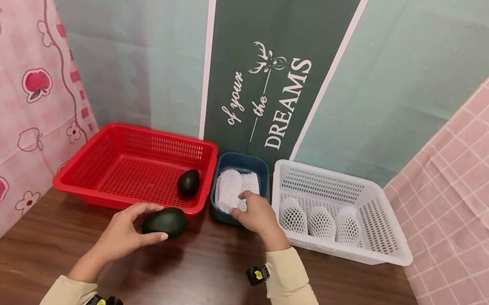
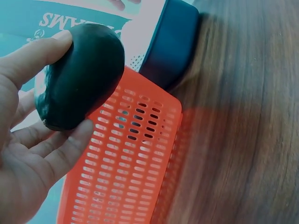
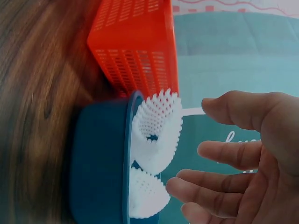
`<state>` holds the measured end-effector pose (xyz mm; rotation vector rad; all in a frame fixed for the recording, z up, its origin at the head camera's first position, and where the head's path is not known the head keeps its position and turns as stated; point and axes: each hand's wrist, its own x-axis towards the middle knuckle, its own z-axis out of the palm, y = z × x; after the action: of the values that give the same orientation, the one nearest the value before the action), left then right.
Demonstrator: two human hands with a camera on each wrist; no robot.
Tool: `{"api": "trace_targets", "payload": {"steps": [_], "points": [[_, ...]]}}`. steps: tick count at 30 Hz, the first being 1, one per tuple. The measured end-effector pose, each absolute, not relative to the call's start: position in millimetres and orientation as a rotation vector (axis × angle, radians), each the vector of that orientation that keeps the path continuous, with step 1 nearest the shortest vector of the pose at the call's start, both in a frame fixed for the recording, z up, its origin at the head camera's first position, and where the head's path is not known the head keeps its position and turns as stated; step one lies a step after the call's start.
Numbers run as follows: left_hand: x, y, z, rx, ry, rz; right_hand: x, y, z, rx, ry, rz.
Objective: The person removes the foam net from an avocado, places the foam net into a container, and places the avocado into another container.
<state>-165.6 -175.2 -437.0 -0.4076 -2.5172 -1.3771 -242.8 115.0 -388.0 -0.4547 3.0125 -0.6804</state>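
Note:
My left hand [image 1: 126, 234] grips a dark green avocado [image 1: 166, 221] between thumb and fingers, in front of the red basket [image 1: 85, 191]. In the left wrist view the avocado [image 2: 86, 74] shows whole, with the thumb over one side and fingertips under the other. My right hand [image 1: 259, 216] reaches over the small dark blue bin [image 1: 224, 218], which holds white foam net sleeves [image 1: 229, 188]. The right wrist view shows that hand [image 3: 247, 172] with fingers spread and nothing between them, beside the sleeves [image 3: 156, 133]. One more avocado [image 1: 189, 182] lies inside the red basket at its right end.
A white basket [image 1: 390, 230] stands to the right of the blue bin, with three fruits [image 1: 322, 222] in white foam nets along its front. All three containers sit in a row at the back of the brown wooden table [image 1: 210, 288], against a printed curtain [image 1: 278, 16].

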Motion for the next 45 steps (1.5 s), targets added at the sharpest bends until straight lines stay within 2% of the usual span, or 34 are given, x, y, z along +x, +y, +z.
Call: {"api": "trace_targets", "payload": {"steps": [22, 31, 45], "points": [[-178, -167, -428, -0.276, -2.398, -1.336, -237, 82, -384, -0.612, 3.009, -0.623], [-190, -163, -428, -0.319, -2.353, -1.252, -238, 69, -385, -0.683, 3.003, -0.606], [-213, -157, -425, -0.222, -2.429, -1.255, -242, 54, -384, -0.622, 2.986, -0.525]]}}
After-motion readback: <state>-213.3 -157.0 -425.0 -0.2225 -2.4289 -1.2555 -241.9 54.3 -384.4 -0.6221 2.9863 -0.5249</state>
